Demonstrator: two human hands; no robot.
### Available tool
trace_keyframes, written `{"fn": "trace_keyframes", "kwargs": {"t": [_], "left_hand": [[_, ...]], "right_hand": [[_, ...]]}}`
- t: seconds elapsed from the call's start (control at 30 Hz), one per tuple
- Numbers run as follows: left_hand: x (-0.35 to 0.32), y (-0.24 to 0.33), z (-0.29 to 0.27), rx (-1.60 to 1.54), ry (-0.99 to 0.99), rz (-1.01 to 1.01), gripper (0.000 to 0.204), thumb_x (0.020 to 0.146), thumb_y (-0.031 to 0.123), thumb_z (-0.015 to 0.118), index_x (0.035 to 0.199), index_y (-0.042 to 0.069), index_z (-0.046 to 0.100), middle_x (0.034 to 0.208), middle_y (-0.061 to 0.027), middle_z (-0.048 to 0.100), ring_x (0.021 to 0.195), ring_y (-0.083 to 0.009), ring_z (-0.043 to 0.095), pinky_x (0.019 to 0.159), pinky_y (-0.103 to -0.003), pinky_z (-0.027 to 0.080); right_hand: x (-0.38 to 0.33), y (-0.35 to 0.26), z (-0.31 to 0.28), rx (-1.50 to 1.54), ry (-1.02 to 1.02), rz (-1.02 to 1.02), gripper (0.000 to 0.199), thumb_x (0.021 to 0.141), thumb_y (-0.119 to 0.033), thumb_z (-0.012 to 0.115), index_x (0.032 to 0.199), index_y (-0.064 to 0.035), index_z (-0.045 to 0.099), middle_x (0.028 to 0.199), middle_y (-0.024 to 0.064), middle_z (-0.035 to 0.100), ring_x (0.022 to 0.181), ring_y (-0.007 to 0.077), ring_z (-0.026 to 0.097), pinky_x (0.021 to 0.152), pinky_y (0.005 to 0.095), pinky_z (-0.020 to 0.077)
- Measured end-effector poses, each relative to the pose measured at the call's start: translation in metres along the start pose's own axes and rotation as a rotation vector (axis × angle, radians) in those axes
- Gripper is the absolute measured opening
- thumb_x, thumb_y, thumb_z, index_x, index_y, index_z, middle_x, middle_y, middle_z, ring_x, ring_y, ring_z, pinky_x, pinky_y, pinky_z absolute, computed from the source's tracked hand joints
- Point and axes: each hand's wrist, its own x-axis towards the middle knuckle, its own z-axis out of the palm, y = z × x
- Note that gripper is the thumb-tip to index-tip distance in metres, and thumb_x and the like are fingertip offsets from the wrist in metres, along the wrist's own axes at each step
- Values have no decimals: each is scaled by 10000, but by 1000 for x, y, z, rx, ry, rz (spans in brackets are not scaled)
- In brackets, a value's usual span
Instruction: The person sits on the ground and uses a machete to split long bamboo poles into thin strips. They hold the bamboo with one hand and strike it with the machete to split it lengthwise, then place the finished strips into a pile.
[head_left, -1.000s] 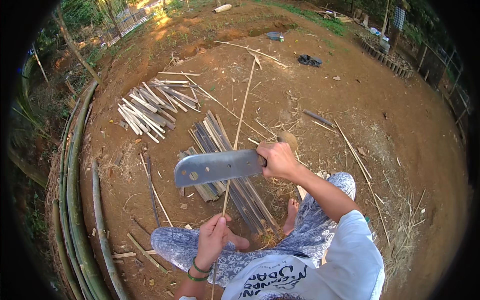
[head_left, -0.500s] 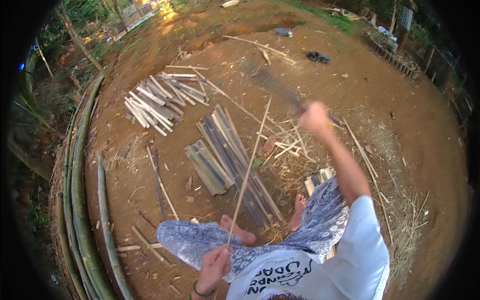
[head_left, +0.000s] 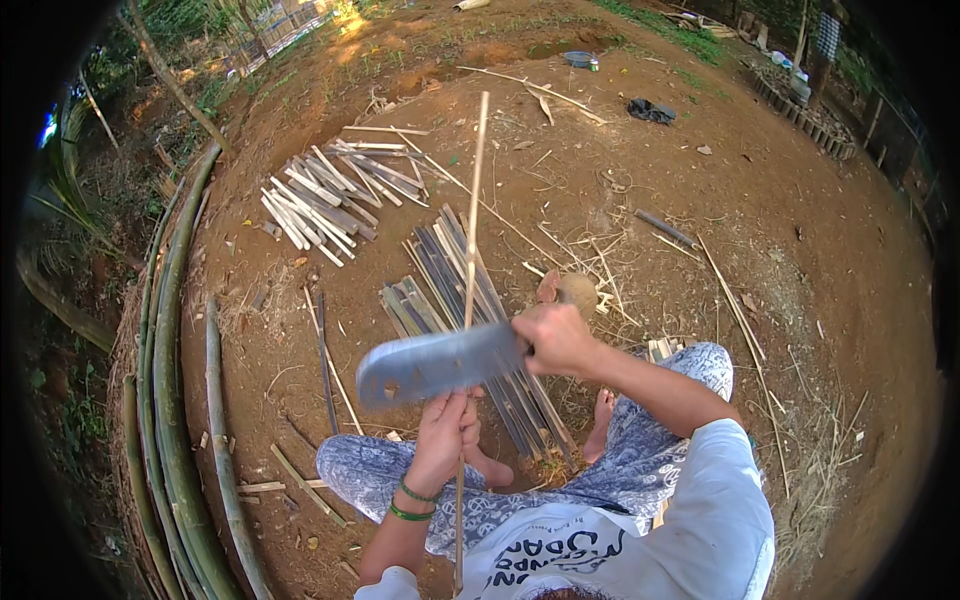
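between our knees [head_left: 345, 462], left hand [head_left: 440, 432]: we wrap our fingers round the thin stick [head_left: 477, 200], maybe to hold it firm.
right hand [head_left: 556, 340]: we grip the big knife [head_left: 425, 366] by one end, likely so our fingers miss its sharp edge.
thin stick: it points away from us, passing under the knife.
bamboo strips [head_left: 522, 412]: by our feet [head_left: 490, 467], maybe for easy reach.

Broad grey blade [head_left: 430, 365] across a long, pale, slender strip [head_left: 478, 190].
Rounded at its far end (a hole shows near there), the blade is slightly blurred and tilts a little, overlapping the strip from above; whether they touch is unclear. The strip runs lengthwise through the view, faintly kinked beyond the blade, its lower part reaching toward the bottom edge.
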Motion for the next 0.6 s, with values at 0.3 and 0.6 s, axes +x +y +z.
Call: {"fn": "trace_keyframes", "kwargs": {"t": [0.3,0.6], "left_hand": [[1,-17,11,104,-41,76,263,1101,220,385,1078,20,555,631,66,372,468,-26,297,416,-213,246],[-23,-30,-14,385,-10,167,265,1098,216,402,1077,17,575,601,70,414,484,-13,333,435,-204,255]], "right_hand": [[7,24,-16,-153,-69,240,223,598,-139,724,800,-56,681,776,149,709,709,310,704,640,445,568],[4,74,-23,13,52,631,155,654,-103,681,801,-61,706,676,143,687,632,262,686,649,429,594]]}}
